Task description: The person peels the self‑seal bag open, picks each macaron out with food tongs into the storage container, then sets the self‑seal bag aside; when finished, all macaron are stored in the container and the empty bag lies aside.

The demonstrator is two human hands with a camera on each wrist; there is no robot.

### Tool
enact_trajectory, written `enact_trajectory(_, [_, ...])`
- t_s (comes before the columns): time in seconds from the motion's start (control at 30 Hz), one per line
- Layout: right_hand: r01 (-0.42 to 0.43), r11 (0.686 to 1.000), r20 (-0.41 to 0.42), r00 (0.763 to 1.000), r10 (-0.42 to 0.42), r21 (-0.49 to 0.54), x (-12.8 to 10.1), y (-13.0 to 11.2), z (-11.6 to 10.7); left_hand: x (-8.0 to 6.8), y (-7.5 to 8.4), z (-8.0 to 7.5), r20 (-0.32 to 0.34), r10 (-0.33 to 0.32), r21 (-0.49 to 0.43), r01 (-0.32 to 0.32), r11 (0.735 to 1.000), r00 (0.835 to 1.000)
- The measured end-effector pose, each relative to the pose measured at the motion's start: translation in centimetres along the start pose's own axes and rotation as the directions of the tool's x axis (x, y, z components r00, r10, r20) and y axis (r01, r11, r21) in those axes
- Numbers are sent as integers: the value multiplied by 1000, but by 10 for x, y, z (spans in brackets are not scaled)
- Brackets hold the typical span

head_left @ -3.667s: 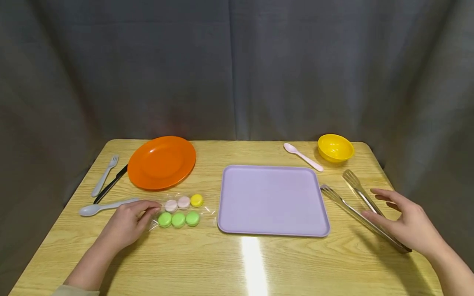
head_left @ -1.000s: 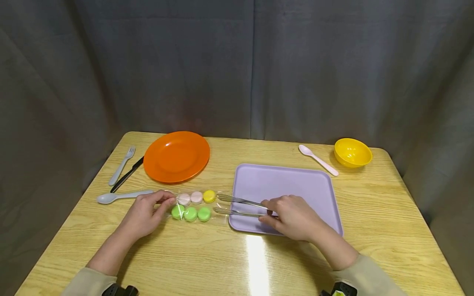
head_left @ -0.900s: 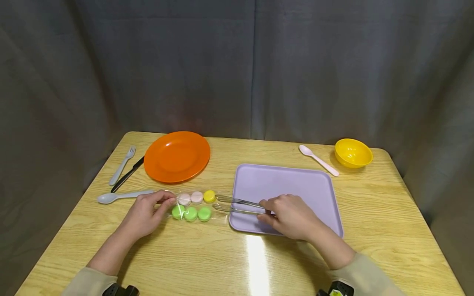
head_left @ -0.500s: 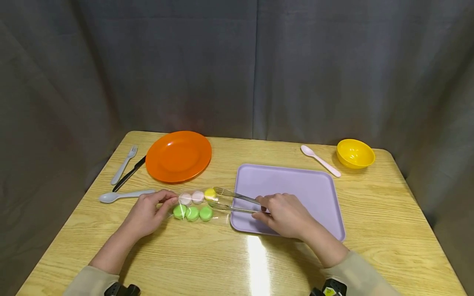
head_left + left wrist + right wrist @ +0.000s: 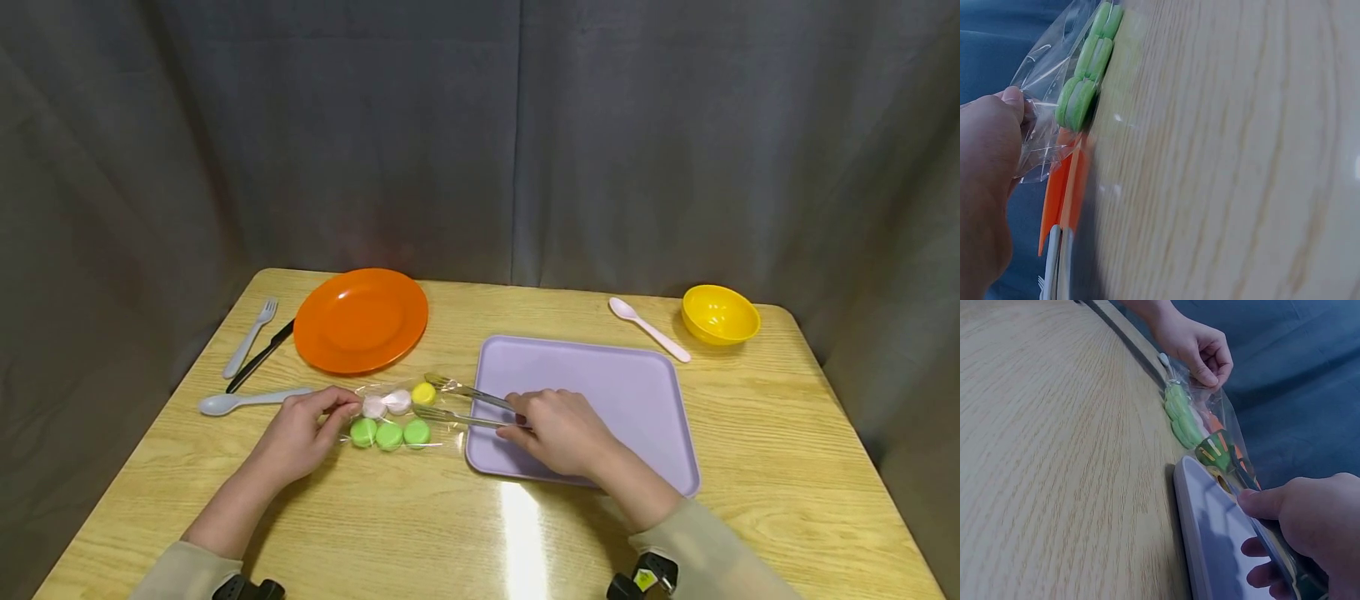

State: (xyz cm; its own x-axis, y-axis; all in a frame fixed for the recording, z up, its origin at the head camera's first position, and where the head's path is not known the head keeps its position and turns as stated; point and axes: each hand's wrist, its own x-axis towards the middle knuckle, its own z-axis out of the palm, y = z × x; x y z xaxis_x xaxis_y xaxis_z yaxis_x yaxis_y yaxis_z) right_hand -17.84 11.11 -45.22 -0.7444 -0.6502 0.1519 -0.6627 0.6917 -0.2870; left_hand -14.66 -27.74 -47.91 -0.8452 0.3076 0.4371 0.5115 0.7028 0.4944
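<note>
My left hand (image 5: 300, 437) pinches the left end of a clear plastic bag (image 5: 1041, 69) between thumb and fingers. Lying in the bag are several green macarons (image 5: 389, 436) in the near row, with two pink macarons (image 5: 397, 402) and one yellow macaron (image 5: 423, 393) behind. Metal tongs (image 5: 480, 422) are gripped by my right hand (image 5: 564, 432), which is over the tray. Their two arms stand apart and point left, the slotted tips at the bag's right end. One tip is behind the yellow macaron, the other between the rows.
A lilac tray (image 5: 607, 392) lies right of the bag, under the tongs. Behind the bag is an orange plate (image 5: 360, 321). A grey fork (image 5: 251, 338), black knife (image 5: 258, 357) and grey spoon (image 5: 251, 401) lie at left. A pink spoon (image 5: 649, 329) and yellow bowl (image 5: 720, 315) are back right.
My right hand took up the tongs from the table's right side and brought them left across the tray. Lately their tips slid further left among the macarons. My left hand keeps its pinch.
</note>
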Motion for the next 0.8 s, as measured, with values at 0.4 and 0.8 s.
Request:
enact_trajectory(0.4, [38, 999, -11, 999, -38, 28, -3, 6, -4, -1, -1, 0, -10, -18, 5, 18, 1000, 1000])
enact_trajectory(0.8, [-26, 998, -30, 999, 28, 54, -36, 29, -32, -3, -3, -4, -15, -24, 23, 24, 999, 1000])
